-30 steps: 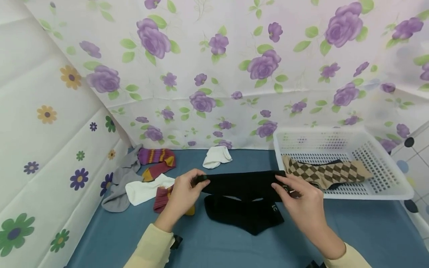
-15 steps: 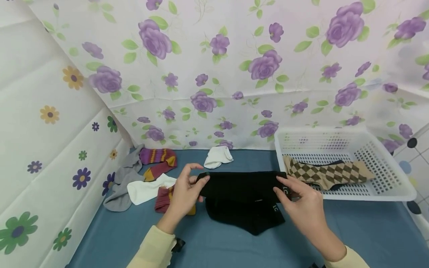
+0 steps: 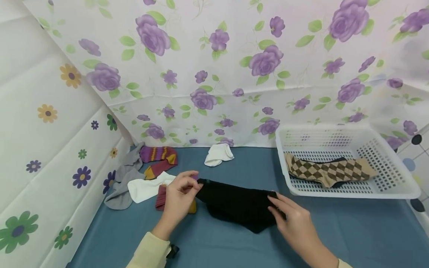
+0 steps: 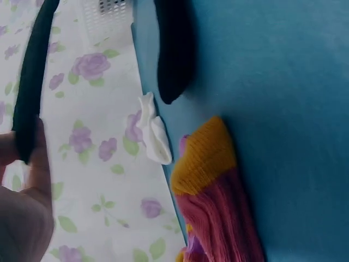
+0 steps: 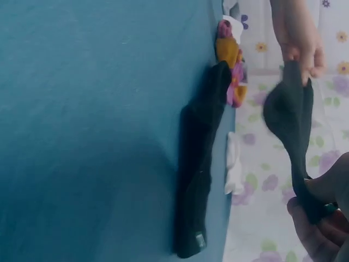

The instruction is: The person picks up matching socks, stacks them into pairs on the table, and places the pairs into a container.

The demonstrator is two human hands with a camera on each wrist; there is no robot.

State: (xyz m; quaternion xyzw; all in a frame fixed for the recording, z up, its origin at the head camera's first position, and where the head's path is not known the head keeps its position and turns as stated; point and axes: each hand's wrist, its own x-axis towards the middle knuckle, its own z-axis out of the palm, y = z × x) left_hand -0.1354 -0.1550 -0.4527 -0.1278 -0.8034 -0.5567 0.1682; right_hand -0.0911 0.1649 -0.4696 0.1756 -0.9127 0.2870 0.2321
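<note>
Fingers (image 3: 280, 203) of left hand (image 3: 179, 197) and right hand (image 3: 296, 223) pinch opposite ends of black sock (image 3: 231, 197); second black sock (image 5: 200, 147) on bench (image 3: 218, 247) below them, long axis running hand to hand.

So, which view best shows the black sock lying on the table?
The right wrist view: the lying sock appears full length, uncovered. In the head view, the held sock partly hides it; the left wrist view shows only one end.

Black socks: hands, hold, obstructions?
Left hand, right hand: pinching upper black sock by opposite ends. Lower black sock lies beneath, apart. Nothing visible between them.
</note>
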